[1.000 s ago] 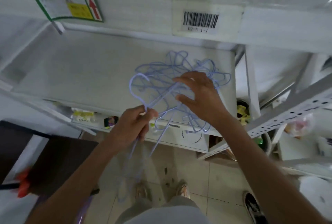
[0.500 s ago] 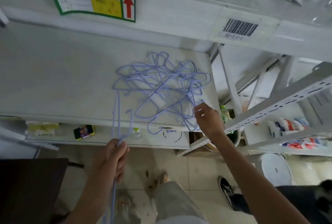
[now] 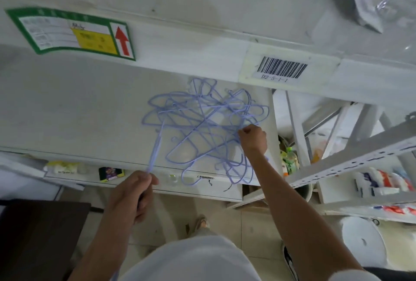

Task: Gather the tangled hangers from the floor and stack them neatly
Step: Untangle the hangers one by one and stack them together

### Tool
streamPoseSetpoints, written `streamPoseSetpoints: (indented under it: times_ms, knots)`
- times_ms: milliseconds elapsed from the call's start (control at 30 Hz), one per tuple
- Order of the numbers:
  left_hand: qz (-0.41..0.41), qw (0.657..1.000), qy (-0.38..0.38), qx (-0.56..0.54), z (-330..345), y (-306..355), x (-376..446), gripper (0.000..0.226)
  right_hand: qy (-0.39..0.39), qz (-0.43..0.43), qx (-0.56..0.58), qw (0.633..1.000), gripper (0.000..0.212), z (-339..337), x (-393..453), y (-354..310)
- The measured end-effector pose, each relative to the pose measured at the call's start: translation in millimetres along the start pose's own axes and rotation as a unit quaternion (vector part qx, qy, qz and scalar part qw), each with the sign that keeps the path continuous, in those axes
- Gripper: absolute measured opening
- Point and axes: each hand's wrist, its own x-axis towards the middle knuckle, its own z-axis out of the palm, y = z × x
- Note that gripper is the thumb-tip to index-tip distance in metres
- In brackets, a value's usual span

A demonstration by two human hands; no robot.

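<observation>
Tangle of thin lilac wire hangers (image 3: 202,127) is lying on the white shelf (image 3: 78,112); one strand is being pinched by left hand (image 3: 132,193), right hand (image 3: 253,137) clamped on the tangle. Risk: snagged hooks dragging the whole tangle off.

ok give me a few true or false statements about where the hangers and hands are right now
1. The tangled hangers lie on the white shelf. True.
2. The left hand is empty. False: it is closed on purple hanger wire that runs up to the pile.
3. The right hand is at the pile's right edge, closed on a hanger. True.
4. The hangers are red. False: they are light purple.
5. The barcode label sits below the hangers. False: it is on the beam above them.
</observation>
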Motion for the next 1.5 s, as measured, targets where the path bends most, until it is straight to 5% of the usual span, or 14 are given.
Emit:
streamPoseSetpoints:
  times_ms: [167,467,567,800,933,1067,1233,1367,1500]
  knots:
    - [0.051,0.998,0.024,0.002,0.9,20.4,14.8,0.030,0.049,-0.053,0.160,0.984,0.023,4.4,-31.5,4.2]
    - [0.039,0.998,0.042,0.037,-0.6,35.3,27.1,0.023,-0.041,-0.192,0.303,0.933,0.031,-9.1,-95.3,-40.3]
    - [0.024,0.997,0.051,0.043,-3.4,32.4,31.7,0.023,-0.030,-0.206,0.300,0.931,0.040,-12.4,-113.8,-50.4]
    - [0.047,0.998,-0.014,0.051,15.1,29.1,36.0,0.031,-0.007,-0.210,0.293,0.933,0.019,2.5,-183.3,-53.1]
    - [0.008,0.998,-0.064,-0.002,35.2,5.3,33.6,0.030,-0.097,-0.279,0.165,0.941,0.033,34.5,-250.7,-53.8]
    - [-0.008,0.994,-0.098,-0.057,20.7,-22.7,23.8,0.048,-0.078,-0.296,0.060,0.950,0.039,40.1,-281.5,-46.3]
    - [0.033,0.988,-0.106,-0.104,5.9,-28.9,12.2,0.046,-0.192,-0.167,0.159,0.954,0.016,37.6,-306.9,-56.1]
    - [0.034,0.983,-0.134,-0.120,-15.9,-13.3,17.9,0.053,-0.292,-0.099,0.258,0.916,0.039,38.4,-327.2,-49.9]
    - [0.036,0.984,-0.150,-0.087,-27.0,-8.5,13.7,0.047,-0.328,-0.039,0.375,0.866,0.041,41.2,-347.8,-46.7]
